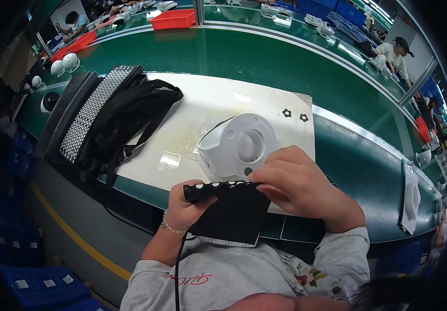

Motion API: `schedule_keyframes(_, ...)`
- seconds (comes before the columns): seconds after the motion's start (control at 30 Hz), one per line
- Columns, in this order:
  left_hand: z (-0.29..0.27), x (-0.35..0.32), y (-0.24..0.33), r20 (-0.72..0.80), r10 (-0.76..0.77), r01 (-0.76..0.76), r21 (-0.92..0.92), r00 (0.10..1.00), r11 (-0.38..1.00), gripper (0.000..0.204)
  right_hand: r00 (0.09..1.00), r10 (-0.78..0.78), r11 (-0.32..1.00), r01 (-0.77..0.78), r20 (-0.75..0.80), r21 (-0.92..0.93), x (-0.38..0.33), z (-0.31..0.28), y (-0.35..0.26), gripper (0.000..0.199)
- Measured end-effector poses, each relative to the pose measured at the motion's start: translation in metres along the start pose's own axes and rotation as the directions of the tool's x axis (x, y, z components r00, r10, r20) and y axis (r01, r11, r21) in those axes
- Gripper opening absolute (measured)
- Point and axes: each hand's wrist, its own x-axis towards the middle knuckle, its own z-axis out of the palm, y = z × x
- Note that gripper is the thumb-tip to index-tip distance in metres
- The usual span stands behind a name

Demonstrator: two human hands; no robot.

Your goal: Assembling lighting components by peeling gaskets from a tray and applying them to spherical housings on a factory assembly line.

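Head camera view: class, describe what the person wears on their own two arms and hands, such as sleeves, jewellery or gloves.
Both hands are bare, without gloves. The left hand has a thin beaded silver bracelet at the wrist. Both arms wear light grey long sleeves, pushed back from the wrists. The right hand shows no jewellery.

1. The white round housing (239, 145) at the middle of the frame looks like smooth matt plastic.
2. Under it, the clear film bag (202, 136) is thin, glossy and wrinkled.
3. The white sheet (213, 98) on the table looks like matt paper or card, with a stain.
4. The green table (244, 57) in the upper part is smooth and shiny, with a metal edge strip.
5. The black sheet (233, 212), lower middle, is matt.
6. The backpack (125, 119) at left is black cloth with mesh.
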Motion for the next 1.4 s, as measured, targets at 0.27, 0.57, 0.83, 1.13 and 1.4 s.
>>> schedule_keyframes(0.27,0.0,0.0,0.006,-0.003,-0.026,0.026,0.014,1.0,1.0,0.011,0.989,0.0,1.0,0.001,-0.149,0.002,0.003,0.009,0.002,0.04)
schedule_keyframes(0.57,0.0,0.003,0.005,0.046,0.026,-0.028,0.059,0.999,0.998,0.011,0.992,-0.126,0.972,0.119,0.02,0.202,0.001,0.008,-0.002,0.052)
schedule_keyframes(0.83,0.002,0.005,0.01,0.083,0.025,-0.035,0.113,0.996,0.993,0.009,0.982,-0.132,0.955,0.163,-0.134,0.25,0.0,0.02,-0.007,0.064)
schedule_keyframes(1.13,0.001,0.007,0.015,0.148,-0.002,-0.034,0.236,0.989,0.971,0.012,0.902,0.27,0.812,-0.025,-0.337,0.583,0.006,0.018,0.04,0.084)
schedule_keyframes(1.4,0.005,0.008,0.016,0.117,-0.002,-0.019,0.186,0.993,0.982,0.012,0.853,0.482,0.588,-0.147,-0.199,0.796,0.04,0.006,0.048,0.081)
